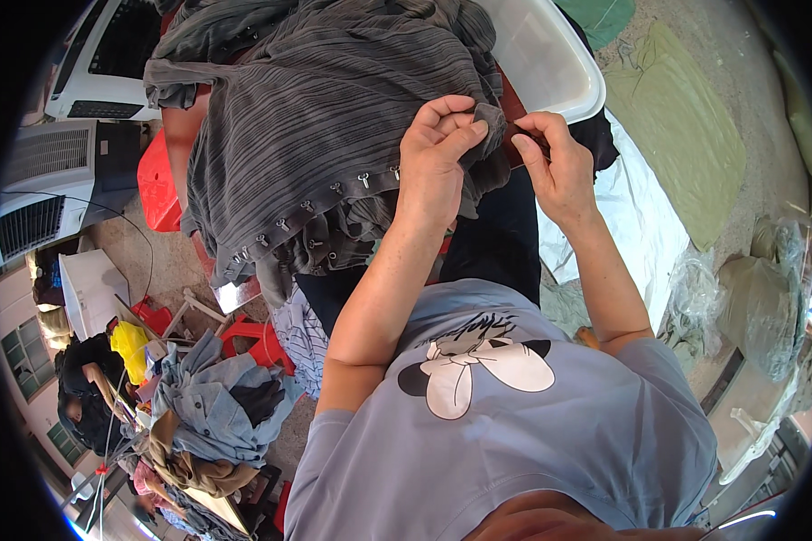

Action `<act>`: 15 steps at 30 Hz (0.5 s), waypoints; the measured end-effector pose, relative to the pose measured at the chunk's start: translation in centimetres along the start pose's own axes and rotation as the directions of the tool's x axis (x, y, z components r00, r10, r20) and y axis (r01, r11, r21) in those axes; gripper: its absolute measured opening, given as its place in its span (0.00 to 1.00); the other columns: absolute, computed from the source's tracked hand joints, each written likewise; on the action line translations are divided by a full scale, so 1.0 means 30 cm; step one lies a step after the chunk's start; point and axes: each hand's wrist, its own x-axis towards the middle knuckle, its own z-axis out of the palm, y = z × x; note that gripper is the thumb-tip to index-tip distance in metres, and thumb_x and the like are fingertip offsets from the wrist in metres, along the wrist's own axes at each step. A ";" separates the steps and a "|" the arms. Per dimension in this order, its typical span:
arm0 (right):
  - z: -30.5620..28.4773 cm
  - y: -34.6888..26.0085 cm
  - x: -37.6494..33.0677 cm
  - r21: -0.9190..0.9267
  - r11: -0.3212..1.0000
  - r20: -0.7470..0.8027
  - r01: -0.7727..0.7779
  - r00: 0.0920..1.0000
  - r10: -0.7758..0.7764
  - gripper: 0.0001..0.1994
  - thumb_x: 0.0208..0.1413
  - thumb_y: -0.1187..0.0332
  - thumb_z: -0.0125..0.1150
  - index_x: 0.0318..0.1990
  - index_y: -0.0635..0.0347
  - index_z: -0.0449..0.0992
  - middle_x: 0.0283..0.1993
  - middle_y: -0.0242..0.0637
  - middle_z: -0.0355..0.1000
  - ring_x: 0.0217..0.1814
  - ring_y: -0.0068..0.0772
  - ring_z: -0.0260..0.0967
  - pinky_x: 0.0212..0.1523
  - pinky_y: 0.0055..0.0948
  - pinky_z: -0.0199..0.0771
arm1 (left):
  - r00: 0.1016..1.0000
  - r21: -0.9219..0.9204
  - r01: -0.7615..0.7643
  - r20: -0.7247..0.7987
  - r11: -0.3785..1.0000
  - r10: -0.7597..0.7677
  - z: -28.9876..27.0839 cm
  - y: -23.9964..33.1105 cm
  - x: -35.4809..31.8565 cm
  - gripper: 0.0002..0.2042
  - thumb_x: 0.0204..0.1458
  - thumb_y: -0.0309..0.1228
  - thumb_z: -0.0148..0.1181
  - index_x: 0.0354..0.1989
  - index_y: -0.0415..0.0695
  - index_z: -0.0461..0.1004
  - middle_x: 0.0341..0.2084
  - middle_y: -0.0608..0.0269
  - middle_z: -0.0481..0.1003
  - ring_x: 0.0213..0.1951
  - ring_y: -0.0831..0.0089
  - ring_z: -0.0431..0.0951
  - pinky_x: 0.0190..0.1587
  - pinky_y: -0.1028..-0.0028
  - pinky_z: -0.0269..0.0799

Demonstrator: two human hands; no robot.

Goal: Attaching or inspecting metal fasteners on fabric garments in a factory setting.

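Observation:
A dark grey ribbed cloth garment (325,117) is spread in front of me. Along its near edge runs a strip with several small metal hooks (282,224). My left hand (435,153) is closed, pinching a corner of the grey cloth between thumb and forefinger. Just to its right, my right hand (558,167) has its thumb and forefinger drawn together. Whatever lies between those fingertips, if anything, is too small to make out. Folds of the garment hang down below my left wrist.
A white plastic tub (592,97) stands beyond my right hand. Olive cloth (686,135) and a white sheet (636,212) lie on the ground at right. A red plastic stool (158,189) stands left of the garment. Heaped clothes (212,397) and another person (86,388) are at lower left.

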 end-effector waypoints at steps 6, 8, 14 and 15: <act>0.008 0.011 0.005 -0.001 1.000 -0.013 0.023 1.000 -0.023 0.09 0.61 0.67 0.62 0.44 0.60 0.72 0.32 0.37 0.76 0.27 0.38 0.75 0.28 0.29 0.72 | 1.000 0.004 -0.005 0.007 1.000 0.005 0.001 -0.003 -0.001 0.14 0.54 0.15 0.58 0.49 0.35 0.69 0.35 0.62 0.78 0.38 0.78 0.78 0.49 0.79 0.71; 0.009 0.010 0.004 -0.025 0.998 -0.023 0.051 0.998 -0.052 0.09 0.60 0.67 0.63 0.43 0.60 0.73 0.32 0.38 0.75 0.27 0.37 0.75 0.28 0.30 0.72 | 1.000 0.016 -0.010 0.001 1.000 0.010 0.001 -0.005 0.001 0.14 0.54 0.15 0.58 0.49 0.35 0.69 0.35 0.62 0.78 0.38 0.78 0.78 0.49 0.79 0.71; 0.007 0.007 0.011 -0.038 0.998 -0.001 0.055 0.998 -0.055 0.10 0.58 0.67 0.65 0.43 0.59 0.73 0.33 0.38 0.76 0.28 0.38 0.76 0.29 0.30 0.73 | 1.000 0.028 -0.005 -0.005 1.000 0.005 -0.002 -0.008 0.002 0.14 0.54 0.15 0.58 0.49 0.35 0.69 0.35 0.63 0.78 0.38 0.78 0.78 0.49 0.79 0.71; 0.007 0.007 0.013 -0.038 0.998 0.000 0.055 0.998 -0.055 0.10 0.58 0.67 0.65 0.43 0.59 0.73 0.33 0.38 0.76 0.28 0.38 0.76 0.29 0.30 0.73 | 1.000 0.026 0.003 -0.001 1.000 -0.003 -0.002 -0.007 0.003 0.14 0.54 0.15 0.58 0.49 0.35 0.69 0.35 0.63 0.78 0.38 0.78 0.78 0.49 0.79 0.71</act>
